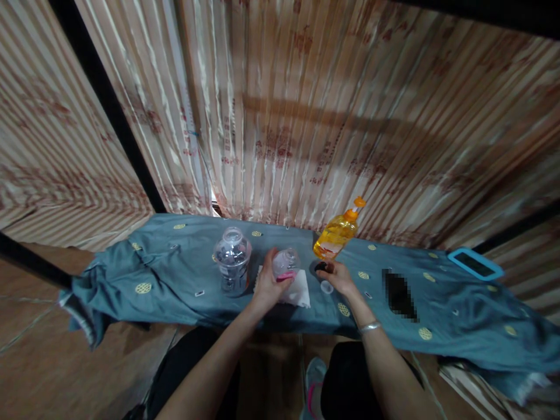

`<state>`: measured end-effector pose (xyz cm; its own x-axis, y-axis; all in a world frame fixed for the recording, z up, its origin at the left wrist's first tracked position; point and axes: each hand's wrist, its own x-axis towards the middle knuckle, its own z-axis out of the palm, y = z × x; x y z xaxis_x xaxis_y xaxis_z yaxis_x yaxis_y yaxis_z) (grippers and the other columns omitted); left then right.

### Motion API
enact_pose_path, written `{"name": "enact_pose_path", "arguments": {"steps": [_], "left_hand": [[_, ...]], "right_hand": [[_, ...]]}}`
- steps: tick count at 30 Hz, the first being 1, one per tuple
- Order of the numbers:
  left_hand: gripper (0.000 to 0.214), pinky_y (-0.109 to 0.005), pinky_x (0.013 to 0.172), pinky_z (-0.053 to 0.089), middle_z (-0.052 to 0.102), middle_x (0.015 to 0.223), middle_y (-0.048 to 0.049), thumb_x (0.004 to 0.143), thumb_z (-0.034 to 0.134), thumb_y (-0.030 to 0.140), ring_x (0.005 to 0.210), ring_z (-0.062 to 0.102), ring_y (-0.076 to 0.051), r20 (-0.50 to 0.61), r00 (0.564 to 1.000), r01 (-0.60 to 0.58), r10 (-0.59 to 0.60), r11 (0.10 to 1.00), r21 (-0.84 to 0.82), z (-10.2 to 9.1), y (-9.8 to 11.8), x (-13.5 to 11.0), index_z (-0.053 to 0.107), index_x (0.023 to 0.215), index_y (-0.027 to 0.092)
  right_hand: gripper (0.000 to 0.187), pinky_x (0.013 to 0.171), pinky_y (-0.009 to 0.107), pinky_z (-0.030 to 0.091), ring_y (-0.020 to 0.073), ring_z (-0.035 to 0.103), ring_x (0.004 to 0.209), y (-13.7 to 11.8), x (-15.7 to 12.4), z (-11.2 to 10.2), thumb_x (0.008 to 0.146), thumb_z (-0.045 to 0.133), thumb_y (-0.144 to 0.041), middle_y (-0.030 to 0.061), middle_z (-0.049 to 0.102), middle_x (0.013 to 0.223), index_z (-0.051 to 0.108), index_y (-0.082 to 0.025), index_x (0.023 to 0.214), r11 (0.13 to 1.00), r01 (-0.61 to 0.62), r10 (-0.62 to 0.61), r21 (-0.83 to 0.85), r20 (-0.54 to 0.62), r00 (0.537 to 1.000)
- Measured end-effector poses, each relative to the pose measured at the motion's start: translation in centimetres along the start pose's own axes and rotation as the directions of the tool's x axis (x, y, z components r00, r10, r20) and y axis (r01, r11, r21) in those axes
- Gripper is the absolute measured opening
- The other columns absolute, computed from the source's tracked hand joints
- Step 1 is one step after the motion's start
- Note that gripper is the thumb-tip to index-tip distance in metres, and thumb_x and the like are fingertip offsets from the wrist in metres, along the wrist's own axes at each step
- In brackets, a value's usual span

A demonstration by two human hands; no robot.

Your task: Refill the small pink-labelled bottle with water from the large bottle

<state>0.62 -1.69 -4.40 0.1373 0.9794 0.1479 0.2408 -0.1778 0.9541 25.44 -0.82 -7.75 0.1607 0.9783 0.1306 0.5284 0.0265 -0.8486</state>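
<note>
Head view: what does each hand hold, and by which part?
Left hand grips the small clear bottle round its lower body. Right hand touches a small dark object; grip cannot be told.

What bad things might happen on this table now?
1. The yellow bottle stands close behind the right hand; a bump might tip it onto the cloth.
2. The left hand grips the small clear bottle above the white tissue; it might slip and roll.
3. The cloth hangs loose and bunched over the edge; a tug might topple the big clear jar.
</note>
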Motion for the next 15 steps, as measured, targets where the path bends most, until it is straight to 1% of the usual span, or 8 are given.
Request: {"name": "enact_pose_path", "arguments": {"steps": [3, 6, 8, 11, 15], "left_hand": [[0.080, -0.047, 0.113, 0.034, 0.052, 0.140, -0.0142, 0.064, 0.076, 0.017, 0.131, 0.049, -0.029, -0.013, 0.999, -0.040, 0.039, 0.998, -0.054, 0.0, -0.2, 0.0, 0.040, 0.135, 0.018], [0.074, -0.047, 0.112, 0.035, 0.055, 0.137, -0.0131, 0.063, 0.075, 0.015, 0.130, 0.050, -0.030, -0.015, 0.999, -0.047, 0.046, 0.997, -0.056, -0.1, -0.4, 0.1, 0.045, 0.131, 0.018], [0.074, -0.046, 0.111, 0.037, 0.057, 0.134, -0.0123, 0.062, 0.075, 0.013, 0.129, 0.051, -0.030, -0.022, 0.998, -0.052, 0.051, 0.997, -0.051, -0.1, -0.5, 0.0, 0.046, 0.130, 0.019], [0.077, -0.047, 0.110, 0.038, 0.057, 0.134, -0.0130, 0.061, 0.075, 0.012, 0.127, 0.053, -0.031, -0.026, 0.999, -0.048, 0.047, 0.998, -0.044, -0.2, -0.5, -0.1, 0.045, 0.132, 0.018], [0.085, -0.047, 0.115, 0.033, 0.051, 0.141, -0.0147, 0.062, 0.076, 0.013, 0.132, 0.049, -0.030, -0.020, 1.000, -0.025, 0.023, 0.998, -0.058, -0.3, -0.7, -0.1, 0.038, 0.138, 0.018]], "right_hand": [[0.019, 0.065, 0.031, 0.051, 0.0144, 0.058, 0.065, 1.1, -1.3, 0.7, 0.091, 0.067, -0.031, -0.0013, 0.059, 0.074, 0.063, -0.014, 0.090, 0.990, 0.032, -0.023, -0.141, 0.063, 0.998], [0.017, 0.077, 0.038, 0.052, 0.0184, 0.062, 0.079, 1.3, -2.4, 1.6, 0.090, 0.068, -0.029, 0.0019, 0.063, 0.086, 0.063, -0.014, 0.095, 0.964, 0.099, -0.066, -0.247, 0.138, 0.988], [0.017, 0.082, 0.041, 0.052, 0.0203, 0.063, 0.086, 1.4, -2.9, 2.2, 0.090, 0.068, -0.028, 0.0037, 0.064, 0.093, 0.063, -0.014, 0.099, 0.944, 0.131, -0.083, -0.303, 0.167, 0.982], [0.017, 0.086, 0.044, 0.051, 0.0220, 0.063, 0.092, 1.9, -3.0, 2.5, 0.091, 0.067, -0.026, 0.0053, 0.064, 0.099, 0.063, -0.014, 0.102, 0.916, 0.159, -0.098, -0.370, 0.178, 0.979], [0.018, 0.091, 0.047, 0.049, 0.0236, 0.062, 0.098, 2.5, -3.1, 2.3, 0.091, 0.067, -0.027, 0.0062, 0.064, 0.102, 0.063, -0.014, 0.102, 0.890, 0.173, -0.109, -0.422, 0.171, 0.979]]}}
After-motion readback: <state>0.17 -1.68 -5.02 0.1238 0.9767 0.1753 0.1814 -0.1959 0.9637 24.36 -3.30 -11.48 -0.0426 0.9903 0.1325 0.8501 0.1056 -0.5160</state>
